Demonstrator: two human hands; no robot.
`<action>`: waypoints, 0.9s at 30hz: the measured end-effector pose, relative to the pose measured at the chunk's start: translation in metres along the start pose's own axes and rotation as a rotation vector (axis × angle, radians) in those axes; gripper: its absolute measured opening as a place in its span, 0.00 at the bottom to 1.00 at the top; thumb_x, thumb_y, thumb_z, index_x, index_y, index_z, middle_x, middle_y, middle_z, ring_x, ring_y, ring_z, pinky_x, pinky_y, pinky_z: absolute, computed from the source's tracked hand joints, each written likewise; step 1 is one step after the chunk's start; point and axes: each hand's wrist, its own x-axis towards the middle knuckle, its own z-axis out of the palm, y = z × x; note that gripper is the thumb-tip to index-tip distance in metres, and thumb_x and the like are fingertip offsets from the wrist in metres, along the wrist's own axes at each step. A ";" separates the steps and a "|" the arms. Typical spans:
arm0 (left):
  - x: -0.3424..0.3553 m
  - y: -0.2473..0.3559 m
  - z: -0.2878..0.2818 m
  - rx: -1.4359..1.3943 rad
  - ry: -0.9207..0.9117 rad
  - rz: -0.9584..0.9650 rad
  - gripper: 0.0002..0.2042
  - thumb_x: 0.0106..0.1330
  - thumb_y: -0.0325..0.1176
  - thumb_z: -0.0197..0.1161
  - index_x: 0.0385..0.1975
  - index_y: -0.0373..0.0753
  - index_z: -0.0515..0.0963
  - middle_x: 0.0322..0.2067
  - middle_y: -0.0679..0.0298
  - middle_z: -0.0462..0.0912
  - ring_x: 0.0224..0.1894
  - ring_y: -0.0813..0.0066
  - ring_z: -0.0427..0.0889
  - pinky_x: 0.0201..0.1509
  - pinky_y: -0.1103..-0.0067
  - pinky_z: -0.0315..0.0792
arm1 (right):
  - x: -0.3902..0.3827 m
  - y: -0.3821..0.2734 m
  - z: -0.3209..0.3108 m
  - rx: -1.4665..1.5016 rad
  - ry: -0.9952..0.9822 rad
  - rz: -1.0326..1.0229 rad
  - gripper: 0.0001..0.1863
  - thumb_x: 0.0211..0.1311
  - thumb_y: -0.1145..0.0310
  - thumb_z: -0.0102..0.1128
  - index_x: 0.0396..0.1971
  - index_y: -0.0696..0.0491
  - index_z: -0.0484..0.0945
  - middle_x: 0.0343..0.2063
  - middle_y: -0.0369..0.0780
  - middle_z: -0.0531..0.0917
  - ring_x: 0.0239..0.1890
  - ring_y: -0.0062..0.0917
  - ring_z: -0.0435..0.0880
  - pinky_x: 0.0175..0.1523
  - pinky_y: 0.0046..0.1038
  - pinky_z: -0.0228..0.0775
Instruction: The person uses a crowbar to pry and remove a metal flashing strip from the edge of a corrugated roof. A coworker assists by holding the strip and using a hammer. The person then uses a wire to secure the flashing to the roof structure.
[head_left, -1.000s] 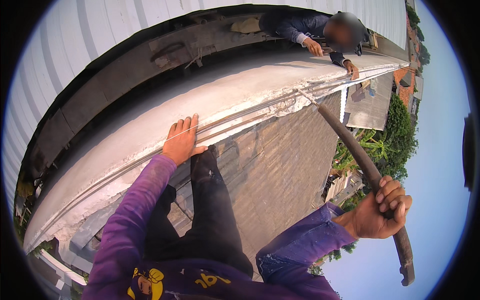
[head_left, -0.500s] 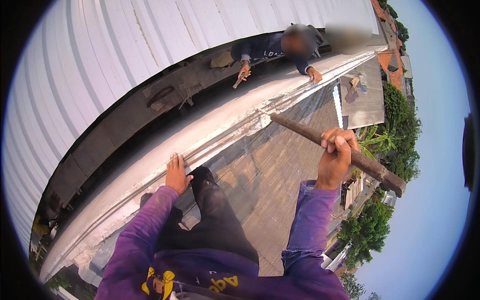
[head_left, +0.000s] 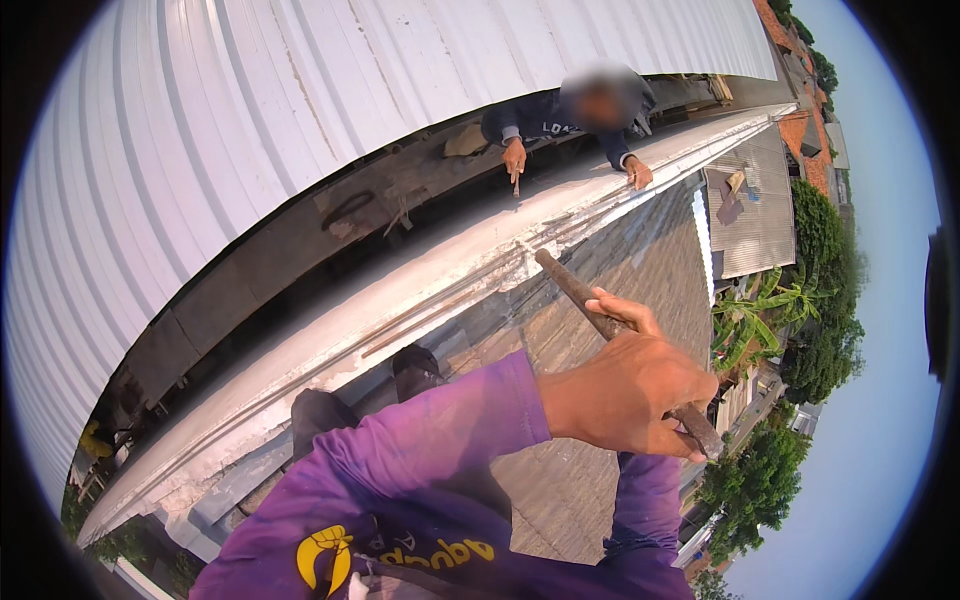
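My left hand (head_left: 630, 390) reaches across my body with its fingers closed around the lower part of a dark brown rod (head_left: 580, 287). The rod slants up and left, its far end close beside the outer edge of the whitish wall ledge (head_left: 440, 265). My right hand (head_left: 628, 310) is mostly hidden behind the left one. The fingers showing above it, bent over the rod, look like its own; the right forearm rises from below. The rod's lower end sticks out under my left hand.
A co-worker (head_left: 560, 115) leans over the ledge from beyond, one hand on it, the other holding a small tool. White corrugated roofing (head_left: 300, 90) overhangs at the upper left. A lower tiled roof (head_left: 560, 470) slopes below me. Trees (head_left: 760, 470) stand farther down at right.
My left hand has left the ledge and crossed over to grip the rod near my right hand. The rod tilts more steeply. The co-worker's tool now points downward.
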 end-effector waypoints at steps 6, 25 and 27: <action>-0.020 -0.002 -0.001 0.082 0.182 0.010 0.24 0.49 0.52 0.83 0.27 0.42 0.76 0.24 0.64 0.77 0.32 0.60 0.82 0.37 0.65 0.72 | 0.085 0.056 -0.066 0.031 -0.103 0.700 0.37 0.77 0.55 0.55 0.76 0.63 0.60 0.72 0.59 0.68 0.67 0.47 0.79 0.67 0.46 0.78; -0.238 0.015 -0.021 0.130 -0.104 0.064 0.17 0.62 0.45 0.78 0.32 0.42 0.78 0.31 0.67 0.78 0.40 0.67 0.82 0.59 0.64 0.77 | 0.055 0.247 0.096 -0.536 0.192 0.745 0.34 0.69 0.74 0.55 0.71 0.62 0.53 0.38 0.52 0.80 0.24 0.34 0.83 0.26 0.38 0.78; -0.235 0.027 -0.030 0.087 -0.161 -0.090 0.17 0.61 0.41 0.77 0.41 0.39 0.79 0.39 0.61 0.80 0.50 0.61 0.82 0.72 0.57 0.69 | 0.072 0.214 0.108 -0.317 0.168 0.832 0.35 0.70 0.74 0.54 0.73 0.63 0.51 0.42 0.56 0.81 0.26 0.36 0.85 0.28 0.38 0.79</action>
